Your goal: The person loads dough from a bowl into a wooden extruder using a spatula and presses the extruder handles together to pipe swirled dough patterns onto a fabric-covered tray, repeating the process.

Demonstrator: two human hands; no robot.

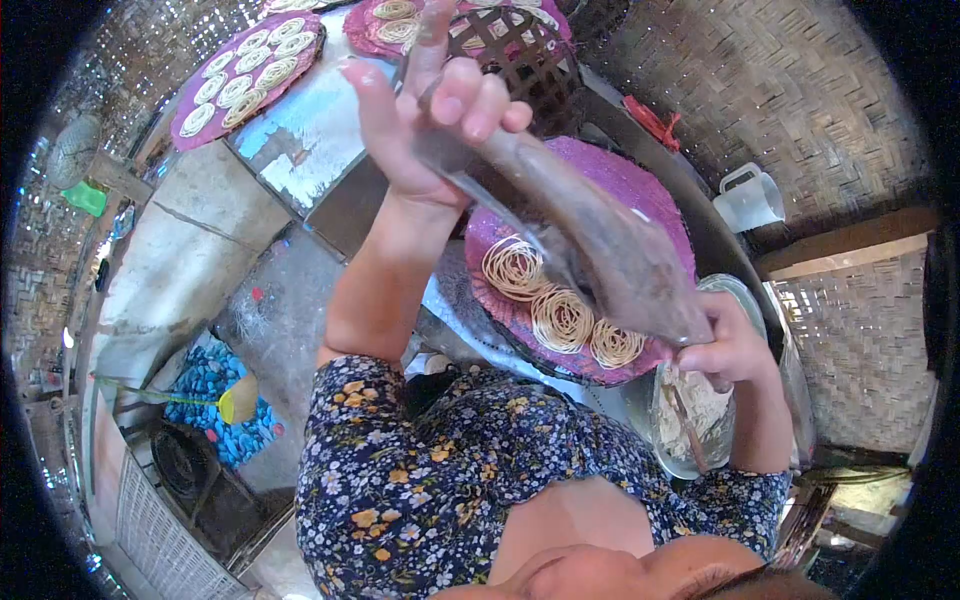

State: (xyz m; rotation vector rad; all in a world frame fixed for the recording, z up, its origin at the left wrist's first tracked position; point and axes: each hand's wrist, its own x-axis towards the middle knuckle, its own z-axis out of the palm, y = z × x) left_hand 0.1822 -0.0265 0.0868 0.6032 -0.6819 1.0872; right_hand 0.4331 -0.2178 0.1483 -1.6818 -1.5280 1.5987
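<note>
My left hand (440, 120) is raised in the upper middle, its thumb and index finger stretched out and the other fingers curled over the upper end of a long brownish-grey, wood-like piece (610, 230). Its kind is unclear because it is blurred. Closed round its lower end is my right hand (735, 340). The piece slants across a round purple tray (640, 185), held above it. Several pale coils of thin strands, such as this coil (562, 318), lie on the tray's near side. Below my right hand sits a bowl (665, 455) of whitish powder or paste with a stick (688, 425) in it.
Another purple tray (190, 95) with several coils is at the upper left, near a dark woven basket (515, 60). A white jug (750, 198) stands by the woven wall (830, 110). Blue pieces (205, 395) and a yellow scoop-like thing (238, 402) lie lower left.
</note>
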